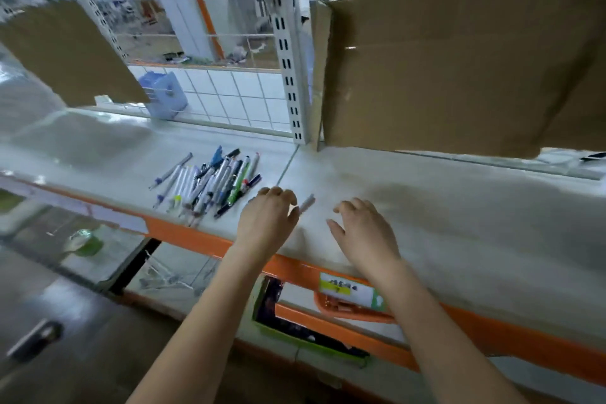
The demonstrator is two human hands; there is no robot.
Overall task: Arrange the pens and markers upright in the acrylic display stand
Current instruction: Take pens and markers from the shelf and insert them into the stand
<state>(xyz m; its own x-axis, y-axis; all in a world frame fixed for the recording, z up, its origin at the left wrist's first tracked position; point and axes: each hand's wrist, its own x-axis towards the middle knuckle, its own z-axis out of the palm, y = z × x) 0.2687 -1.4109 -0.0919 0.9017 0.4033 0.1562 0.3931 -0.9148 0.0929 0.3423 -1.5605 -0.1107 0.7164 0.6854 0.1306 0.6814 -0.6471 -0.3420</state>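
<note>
Pens and markers point(210, 184) lie flat in a loose pile at frame centre-left on the shelf point(426, 207). Left hand point(267, 218) seems to pinch one pale pen point(306, 204) (blurred, not certain); right hand point(362, 228) is loosely spread, holding nothing. Light, stiff, slick barrels likely: grip mid-barrel. Acrylic stand not visible.

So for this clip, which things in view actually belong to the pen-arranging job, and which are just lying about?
Part of the job:
- pile of pens and markers lying flat on the shelf
- single pen held in the left hand
- right hand, fingers spread, holding nothing
No acrylic stand is visible.

Just lying about:
- cardboard sheets
- green tape roll
- orange tray
</note>
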